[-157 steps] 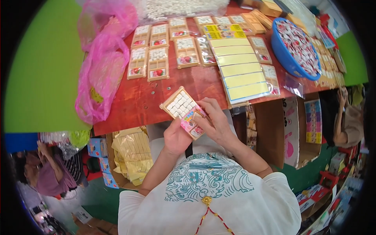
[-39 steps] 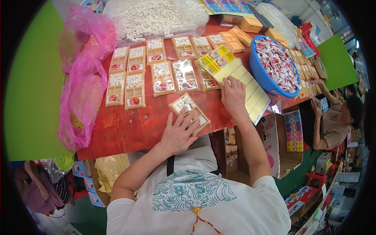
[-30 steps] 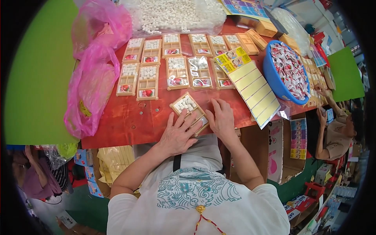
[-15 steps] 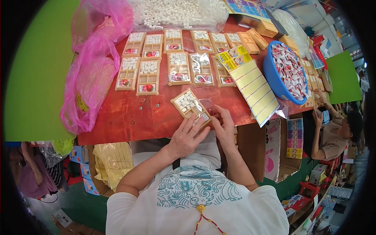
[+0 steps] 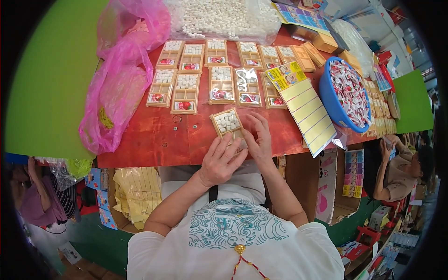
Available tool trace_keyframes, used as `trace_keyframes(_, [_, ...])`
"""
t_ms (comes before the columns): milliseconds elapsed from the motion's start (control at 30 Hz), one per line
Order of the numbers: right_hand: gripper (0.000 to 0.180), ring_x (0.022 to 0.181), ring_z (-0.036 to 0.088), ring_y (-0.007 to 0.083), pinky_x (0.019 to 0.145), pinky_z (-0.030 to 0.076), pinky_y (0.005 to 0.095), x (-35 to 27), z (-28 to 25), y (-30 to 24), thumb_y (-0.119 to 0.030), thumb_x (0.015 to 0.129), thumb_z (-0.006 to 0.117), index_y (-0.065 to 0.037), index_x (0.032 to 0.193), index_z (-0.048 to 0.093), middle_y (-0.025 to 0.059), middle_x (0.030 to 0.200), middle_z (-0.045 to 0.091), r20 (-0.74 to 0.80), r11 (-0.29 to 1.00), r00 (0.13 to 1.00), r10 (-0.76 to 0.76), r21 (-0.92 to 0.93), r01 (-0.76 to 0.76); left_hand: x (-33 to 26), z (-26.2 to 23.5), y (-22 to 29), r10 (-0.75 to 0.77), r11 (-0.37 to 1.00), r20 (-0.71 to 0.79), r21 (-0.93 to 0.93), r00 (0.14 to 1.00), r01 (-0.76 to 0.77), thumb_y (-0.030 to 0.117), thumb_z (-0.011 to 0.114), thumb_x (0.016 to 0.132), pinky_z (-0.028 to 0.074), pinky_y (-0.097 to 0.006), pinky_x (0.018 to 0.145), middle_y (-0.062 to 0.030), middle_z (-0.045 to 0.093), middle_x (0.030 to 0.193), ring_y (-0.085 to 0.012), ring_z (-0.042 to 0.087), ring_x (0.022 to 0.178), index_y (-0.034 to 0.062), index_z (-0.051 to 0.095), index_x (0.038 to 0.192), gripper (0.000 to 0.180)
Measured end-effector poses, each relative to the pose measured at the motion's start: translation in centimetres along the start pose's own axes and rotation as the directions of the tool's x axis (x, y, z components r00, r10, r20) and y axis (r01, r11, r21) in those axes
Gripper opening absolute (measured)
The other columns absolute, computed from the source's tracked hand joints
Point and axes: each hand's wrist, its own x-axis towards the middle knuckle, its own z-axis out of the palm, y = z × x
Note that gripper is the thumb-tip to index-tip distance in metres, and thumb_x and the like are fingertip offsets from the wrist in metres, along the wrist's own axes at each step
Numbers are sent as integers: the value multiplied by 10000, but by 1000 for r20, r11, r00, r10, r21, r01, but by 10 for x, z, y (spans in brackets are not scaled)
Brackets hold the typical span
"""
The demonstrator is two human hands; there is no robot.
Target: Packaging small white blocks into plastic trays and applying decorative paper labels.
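Observation:
A tan compartment tray lies tilted near the table's front edge, small white cubes filling its far section. My left hand grips its near left part, the fingers bent over the lower compartments and hiding most of them. On its right side my right hand closes with thumb and fingertips at the edge. Beyond are two rows of similar trays, holding white cubes and a red-and-white packet. One tray shines as if under clear film.
A pink plastic bag lies at the left, and a clear bag of white cubes at the back. To the right are a yellow label sheet and a blue basin of small packets. Another person sits far right.
The held tray has turned more upright and its near part is more covered. My right hand's fingers have shifted along its right edge. The whole view has shifted slightly.

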Motion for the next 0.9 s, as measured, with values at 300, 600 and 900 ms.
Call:
trace_keyframes(300, [358,1197,510,272,972,440,359,18,9,20,-61,856,596,1,1207,569,141,1271,527,97,1000,995,-17,-2,17,-8,-1,-14,-160,987,88,34,983,157,114,594,822,399,-505,1018,-174,562,1277,-393,499,1234,39,659,1115,309])
trace_keyframes(600, [316,1147,513,296,950,372,422,6,20,10,-59,869,564,-57,1184,584,117,1229,551,100,858,981,-165,-475,193,-6,-16,1,-258,931,367,-154,894,332,251,684,769,266,-563,1089,-219,486,1353,-418,394,1314,-4,557,1246,555])
trace_keyframes(900, [347,1168,495,312,962,371,439,-19,13,-15,-43,819,601,-3,1162,570,139,1237,542,271,822,951,-146,-501,269,-29,-40,-23,-99,995,434,18,895,101,232,653,773,250,-551,1100,-214,520,1312,-371,421,1312,-15,564,1199,501])
